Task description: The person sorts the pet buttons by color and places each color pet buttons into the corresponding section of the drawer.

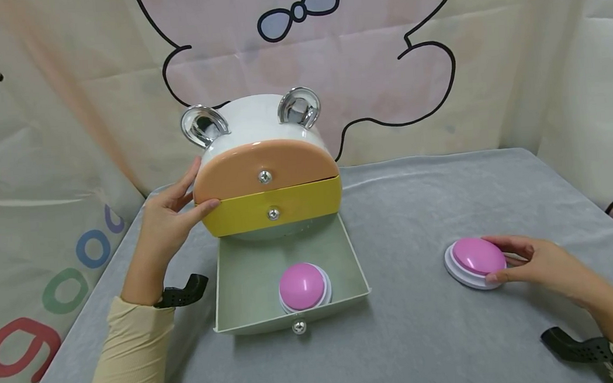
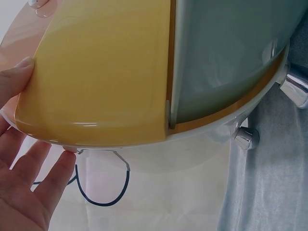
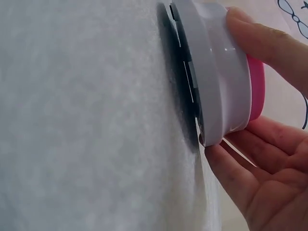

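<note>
A small drawer cabinet (image 1: 265, 165) with chrome ear-like handles stands on the cloth, its bottom green drawer (image 1: 248, 277) pulled out. My left hand (image 1: 166, 223) holds the cabinet's left side, thumb on the front where the orange drawer (image 1: 231, 172) meets the yellow drawer (image 1: 244, 213). In the left wrist view its fingers (image 2: 55, 178) lie along the side wall. A pink-topped push button (image 1: 302, 286) sits inside the green drawer near its front. At the right, my right hand (image 1: 532, 262) grips a second pink push button (image 3: 231, 72) by its white rim, its base close over the cloth.
Grey cloth (image 1: 415, 337) covers the table, and a printed curtain (image 1: 373, 82) hangs behind it. Short chrome feet (image 2: 247, 138) support the cabinet. The open drawer juts toward me, with a round knob (image 1: 299, 327) on its front. Black straps (image 1: 183, 293) circle both wrists.
</note>
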Demonstrator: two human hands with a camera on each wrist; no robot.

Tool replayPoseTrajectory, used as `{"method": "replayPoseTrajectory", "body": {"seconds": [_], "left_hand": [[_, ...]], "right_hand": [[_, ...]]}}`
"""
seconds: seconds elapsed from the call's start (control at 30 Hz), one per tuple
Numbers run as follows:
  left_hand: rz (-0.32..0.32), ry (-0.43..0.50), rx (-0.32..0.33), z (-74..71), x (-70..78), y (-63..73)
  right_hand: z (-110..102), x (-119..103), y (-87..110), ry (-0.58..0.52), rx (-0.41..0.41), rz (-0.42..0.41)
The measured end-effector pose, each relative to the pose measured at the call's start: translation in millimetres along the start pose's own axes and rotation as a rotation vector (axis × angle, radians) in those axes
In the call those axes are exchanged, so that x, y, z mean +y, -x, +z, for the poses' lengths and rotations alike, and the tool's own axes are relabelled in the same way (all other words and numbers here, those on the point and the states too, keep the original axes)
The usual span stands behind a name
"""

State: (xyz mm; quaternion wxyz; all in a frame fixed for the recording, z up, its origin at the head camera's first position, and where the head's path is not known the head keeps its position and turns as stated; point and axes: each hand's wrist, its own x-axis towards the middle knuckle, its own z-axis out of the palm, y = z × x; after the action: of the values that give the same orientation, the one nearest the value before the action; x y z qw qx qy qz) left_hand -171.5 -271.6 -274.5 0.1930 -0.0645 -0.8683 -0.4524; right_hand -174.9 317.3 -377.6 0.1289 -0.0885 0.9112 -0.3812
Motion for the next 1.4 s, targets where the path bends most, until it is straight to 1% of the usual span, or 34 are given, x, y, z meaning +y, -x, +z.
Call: {"method": "replayPoseTrajectory", "body": {"seconds": [0.2, 0.33, 0.47, 0.67, 0.83, 0.97, 1.03, 1.23, 1.4], "left_hand": [[0.01, 0.005, -0.003, 0.9, 0.3, -2.0], [0.004, 0.01, -0.003, 1.0, 1.2, -3.4], [-0.003, 0.008, -0.004, 0.5, 1.5, -3.8], [-0.024, -0.01, -0.012, 0.1, 0.8, -2.7], [-0.021, -0.01, -0.012, -0.4, 0.6, -1.4], [-0.017, 0.002, -0.02, -1.1, 0.4, -0.8], [-0.013, 0.006, -0.02, -1.1, -0.1, -1.1], [-0.017, 0.007, -0.02, -1.1, -0.5, -0.6], [-0.018, 0.007, -0.02, -1.1, -0.4, -0.1]], "right_hand": [[1, -7, 1.6, -0.016, 0.006, 0.009], [3, -23, 2.2, -0.015, 0.026, -0.001], [5, -52, 0.8, -0.006, 0.046, -0.028], [16, -110, -2.8, 0.036, 0.069, -0.062], [30, -150, -12.2, -0.005, 0.032, -0.137], [45, -173, -23.8, -0.061, -0.003, -0.222], [52, -181, -29.9, -0.074, -0.017, -0.261], [75, -199, -47.2, -0.056, -0.029, -0.359], [87, -208, -54.2, -0.023, -0.03, -0.429]]}}
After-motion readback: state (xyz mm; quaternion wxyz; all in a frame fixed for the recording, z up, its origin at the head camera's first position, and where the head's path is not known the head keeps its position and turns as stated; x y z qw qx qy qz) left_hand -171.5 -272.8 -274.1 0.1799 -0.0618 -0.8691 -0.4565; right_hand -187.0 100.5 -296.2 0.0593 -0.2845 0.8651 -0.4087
